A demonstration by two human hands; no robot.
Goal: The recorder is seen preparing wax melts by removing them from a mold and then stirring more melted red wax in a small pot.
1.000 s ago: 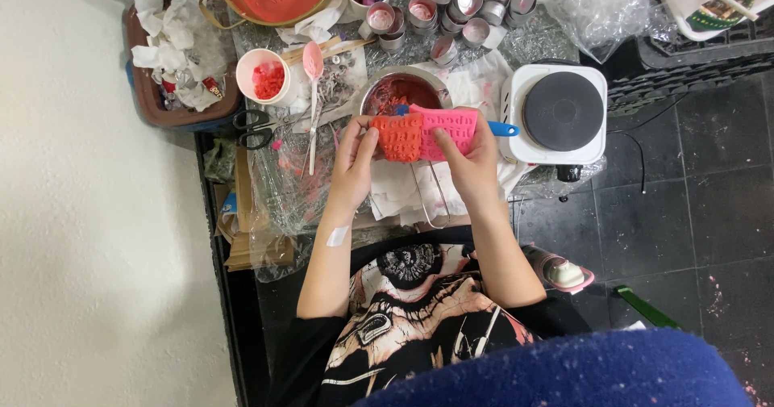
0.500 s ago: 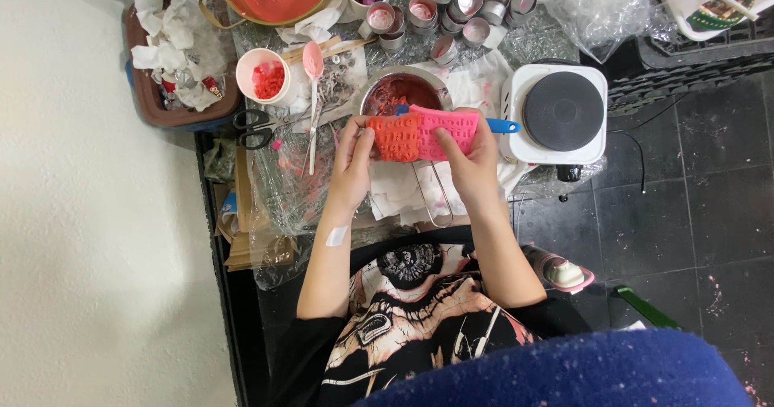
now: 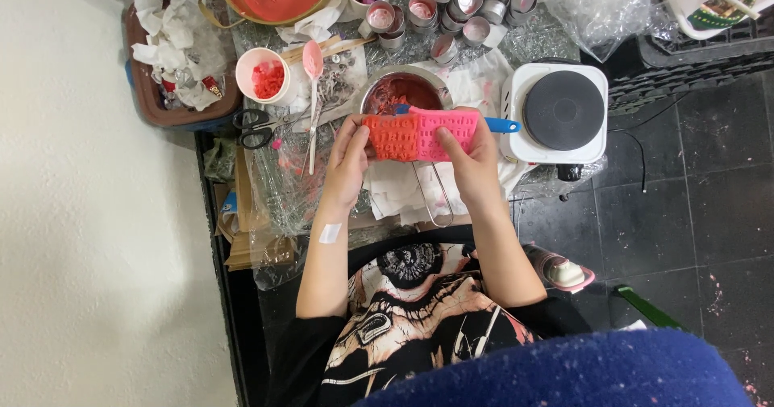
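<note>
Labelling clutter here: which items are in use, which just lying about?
In use:
left hand
right hand
pink mould, held by both
steel bowl behind it

Lying about:
scissors
hotplate
pink spoon
white cup
small tins

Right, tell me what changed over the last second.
Almost nothing. The left hand and right hand keep gripping the ends of the pink-and-orange silicone mould above the small metal pot; the mould may have shifted a touch, too little to give a direction. Nothing was picked up or let go. The scissors, pink spoon, cup of red bits and hotplate stayed put.
</note>
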